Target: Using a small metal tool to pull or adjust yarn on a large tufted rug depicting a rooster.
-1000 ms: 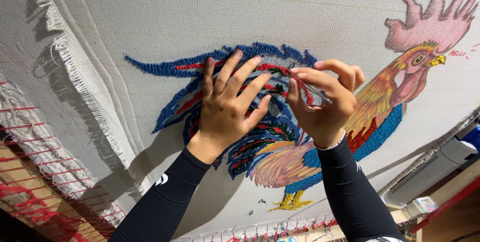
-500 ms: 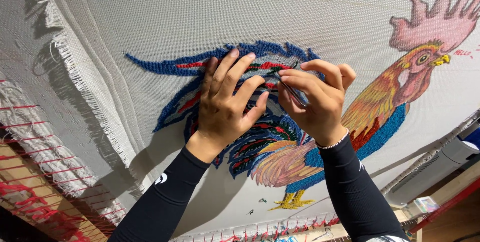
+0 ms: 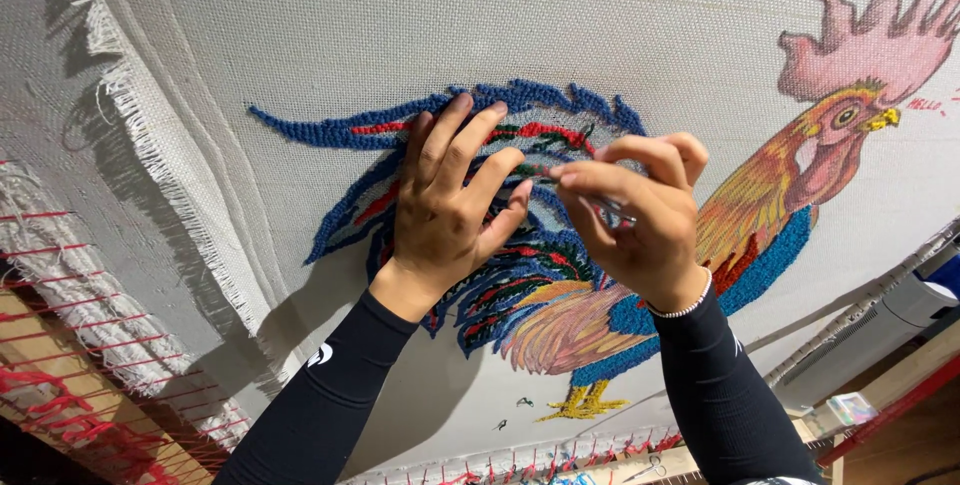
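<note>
The left hand lies spread flat on the tufted rooster's blue tail. Just right of it, the right hand has its grip pinched on a thin tool against the white cloth.

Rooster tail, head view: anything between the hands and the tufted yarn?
Nothing visible. The left hand lies flat on the rooster tail; the right hand pinches a thin tool right against it.
</note>
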